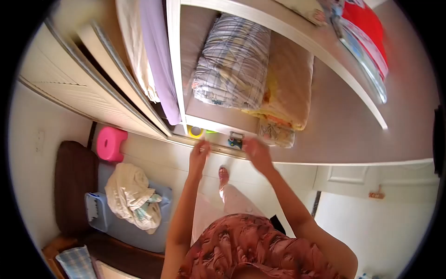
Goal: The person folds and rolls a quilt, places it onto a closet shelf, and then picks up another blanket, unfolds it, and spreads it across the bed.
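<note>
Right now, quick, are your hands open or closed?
Left hand: fingers look bent, can't tell if closed.
Right hand: too blurry to tell open or closed.

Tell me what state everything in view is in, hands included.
Wardrobe: open
Plaid quilt: folded
Yellow bedding: folded
Purple cloth: hanging
Cream cloth: crumpled, heaped
Yellow ring: lying down
Left hand: raised, grip unclear
Right hand: blurred, grip unclear

1 head-worn view, facing forward and down, fairly near
</note>
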### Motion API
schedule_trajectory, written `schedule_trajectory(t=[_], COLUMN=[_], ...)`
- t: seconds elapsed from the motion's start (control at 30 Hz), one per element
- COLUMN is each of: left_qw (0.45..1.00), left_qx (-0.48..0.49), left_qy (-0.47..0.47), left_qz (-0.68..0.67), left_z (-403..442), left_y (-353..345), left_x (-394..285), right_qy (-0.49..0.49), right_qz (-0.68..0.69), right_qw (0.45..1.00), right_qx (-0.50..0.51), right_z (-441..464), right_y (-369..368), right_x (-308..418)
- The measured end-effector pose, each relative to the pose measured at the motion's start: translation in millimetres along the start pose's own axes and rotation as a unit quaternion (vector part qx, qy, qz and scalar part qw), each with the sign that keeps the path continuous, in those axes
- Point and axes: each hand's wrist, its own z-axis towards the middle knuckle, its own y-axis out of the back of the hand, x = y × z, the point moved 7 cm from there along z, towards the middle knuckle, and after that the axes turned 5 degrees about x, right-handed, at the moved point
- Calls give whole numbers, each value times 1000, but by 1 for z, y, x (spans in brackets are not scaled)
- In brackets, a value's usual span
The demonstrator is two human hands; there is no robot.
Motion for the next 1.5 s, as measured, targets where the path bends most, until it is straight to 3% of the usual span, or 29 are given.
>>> schedule_trajectory(t=[0.03,0.1,0.2,0.3,0.33,0.47,0.6,0.8,0.9,1.03,1.07,1.2,1.27,1.37,1.5], left_qw=[996,992,978,947,929,850,818,769,762,758,737,665,631,625,684], left_qx=[6,-27,-133,-290,-346,-513,-529,-580,-587,-599,-629,-693,-715,-716,-665], left_qy=[64,124,157,128,112,18,-14,18,-22,-44,-24,0,22,40,50], left_qz=[54,19,-23,-50,-63,-120,-226,-269,-273,-256,-247,-279,-300,-309,-294], left_z=[-28,-103,-209,-302,-329,-414,-447,-403,-411,-480,-426,-511,-529,-549,-521], left_y=[16,46,104,151,156,119,55,-102,-124,-147,-160,-174,-183,-169,-116], left_x=[28,58,89,100,98,94,150,127,112,107,103,146,178,197,175], right_qy=[-57,-83,-8,106,141,262,262,309,389,399,389,367,362,324,278], right_qz=[60,58,60,19,44,56,12,-4,23,-20,-2,-28,-23,-29,-48], right_qw=[992,963,931,899,906,879,824,678,654,598,577,521,517,516,549], right_qx=[97,250,360,425,396,395,502,667,648,695,718,770,775,793,787], right_z=[-37,-101,-151,-148,-141,-134,-170,-221,-251,-322,-268,-324,-335,-344,-315], right_y=[-37,-76,-113,-132,-130,-152,-167,-124,-107,-108,-111,-138,-142,-151,-177], right_x=[-23,-10,28,73,84,92,122,90,78,79,47,54,50,63,62])
